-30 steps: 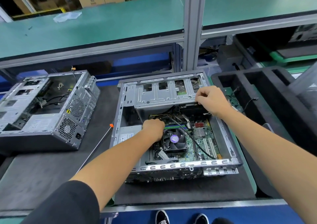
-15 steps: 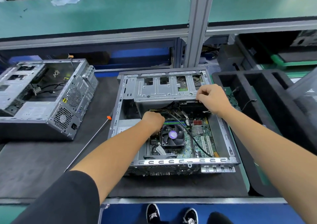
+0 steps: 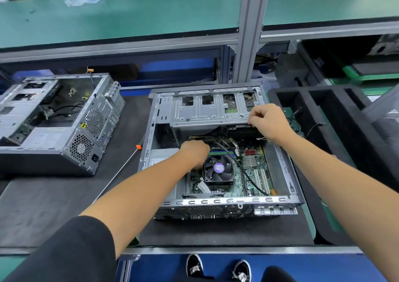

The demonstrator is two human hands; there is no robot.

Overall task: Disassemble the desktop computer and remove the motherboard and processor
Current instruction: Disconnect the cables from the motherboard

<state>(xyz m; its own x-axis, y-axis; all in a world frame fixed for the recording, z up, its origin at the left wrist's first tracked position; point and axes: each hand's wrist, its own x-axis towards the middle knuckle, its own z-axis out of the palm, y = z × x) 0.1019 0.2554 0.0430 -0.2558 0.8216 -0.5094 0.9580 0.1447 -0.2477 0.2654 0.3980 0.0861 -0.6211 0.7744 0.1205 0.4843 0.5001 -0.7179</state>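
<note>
An open desktop case point(image 3: 237, 200) lies on its side on the black mat. Inside it the green motherboard point(image 3: 254, 173) carries a black cooler fan point(image 3: 219, 168) with a purple hub, and black cables point(image 3: 252, 180) run across it. A grey metal drive cage point(image 3: 207, 113) spans the far half of the case. My left hand point(image 3: 195, 153) reaches down inside the case just left of the fan, fingers curled under and hidden. My right hand point(image 3: 267, 123) is pinched shut on the drive cage's near right corner.
A second open case point(image 3: 64, 126) lies to the left. A long screwdriver point(image 3: 121, 169) with an orange handle rests on the mat between the cases. Black foam trays point(image 3: 323, 108) stand on the right. A grey post point(image 3: 248, 33) rises behind the case.
Both hands stay at nearly the same spots on the case. My head has tilted down a little, so my shoes show below the bench edge.
</note>
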